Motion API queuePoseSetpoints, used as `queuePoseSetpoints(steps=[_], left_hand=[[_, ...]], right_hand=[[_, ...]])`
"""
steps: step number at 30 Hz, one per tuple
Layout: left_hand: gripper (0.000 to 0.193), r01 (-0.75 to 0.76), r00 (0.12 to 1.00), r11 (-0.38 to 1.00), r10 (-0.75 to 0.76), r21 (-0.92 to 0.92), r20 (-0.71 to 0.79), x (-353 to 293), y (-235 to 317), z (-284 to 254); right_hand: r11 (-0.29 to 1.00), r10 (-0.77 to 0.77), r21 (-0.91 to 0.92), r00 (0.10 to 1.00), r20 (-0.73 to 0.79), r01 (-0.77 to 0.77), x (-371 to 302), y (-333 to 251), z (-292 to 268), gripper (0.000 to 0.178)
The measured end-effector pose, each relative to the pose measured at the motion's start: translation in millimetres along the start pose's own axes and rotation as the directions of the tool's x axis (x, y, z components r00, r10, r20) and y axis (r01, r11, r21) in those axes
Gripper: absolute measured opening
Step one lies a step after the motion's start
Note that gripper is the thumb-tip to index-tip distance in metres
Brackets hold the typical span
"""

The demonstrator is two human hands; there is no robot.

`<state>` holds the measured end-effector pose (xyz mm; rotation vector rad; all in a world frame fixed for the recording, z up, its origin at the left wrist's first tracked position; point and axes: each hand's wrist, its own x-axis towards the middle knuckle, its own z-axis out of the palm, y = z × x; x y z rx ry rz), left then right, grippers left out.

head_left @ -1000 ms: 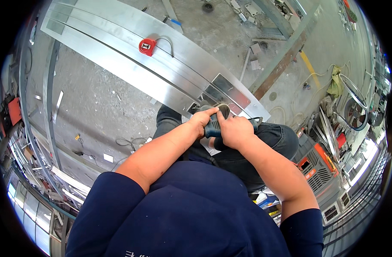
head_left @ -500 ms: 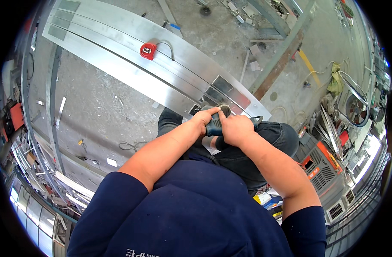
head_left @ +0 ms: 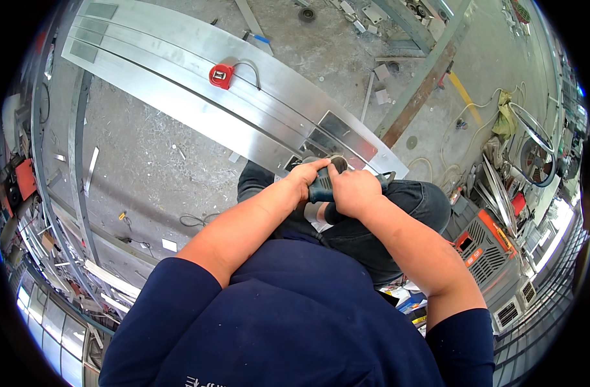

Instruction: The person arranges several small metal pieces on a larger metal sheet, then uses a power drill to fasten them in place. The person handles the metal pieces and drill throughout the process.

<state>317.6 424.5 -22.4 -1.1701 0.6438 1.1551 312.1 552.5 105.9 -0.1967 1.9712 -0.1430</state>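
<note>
Both of my hands grip a dark teal power tool [head_left: 322, 187], a small grinder, over my knees. My left hand [head_left: 302, 177] wraps its near side and my right hand [head_left: 353, 191] closes over the body. The tool's head [head_left: 337, 162] rests at the near end of a long set of shiny metal profiles [head_left: 179, 90] lying across the concrete floor. A red tape measure [head_left: 221, 75] with its blade curled out sits on the profiles further left.
A rusty steel beam [head_left: 419, 97] runs diagonally at the right. An orange and grey machine [head_left: 487, 248] stands by my right knee. Metal offcuts, a green cloth [head_left: 503, 119], a fan [head_left: 537, 158] and cables lie about. Steel rails [head_left: 75, 174] run along the left.
The view has shifted slightly; my hands keep their hold on the grinder at the same end of the profiles.
</note>
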Motion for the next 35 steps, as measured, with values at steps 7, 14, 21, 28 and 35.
queuePoseSetpoints(steps=[7, 14, 21, 28, 35], left_hand=[[0.037, 0.016, 1.0, 1.0, -0.016, 0.005, -0.004, 3, -1, 0], [0.036, 0.014, 1.0, 1.0, -0.014, -0.014, -0.003, 8, -2, -1], [0.038, 0.029, 1.0, 0.999, -0.029, -0.024, 0.004, 1, 1, 3], [0.037, 0.02, 1.0, 0.999, -0.02, -0.031, -0.016, 5, 0, 2], [0.041, 0.004, 1.0, 1.0, -0.004, 0.0, -0.022, 15, -2, -1]], right_hand=[[1.0, 0.009, -0.005, 1.0, 0.029, -0.009, 0, -1, -1, 0.082], [1.0, -0.013, -0.002, 0.997, -0.072, 0.013, 0, 1, 6, 0.062], [1.0, -0.008, 0.003, 0.998, -0.067, 0.008, 0, 2, 5, 0.063], [1.0, -0.01, -0.003, 0.999, -0.043, 0.01, 1, 4, 4, 0.063], [1.0, 0.001, -0.018, 1.0, 0.023, -0.001, 0, 2, -6, 0.063]])
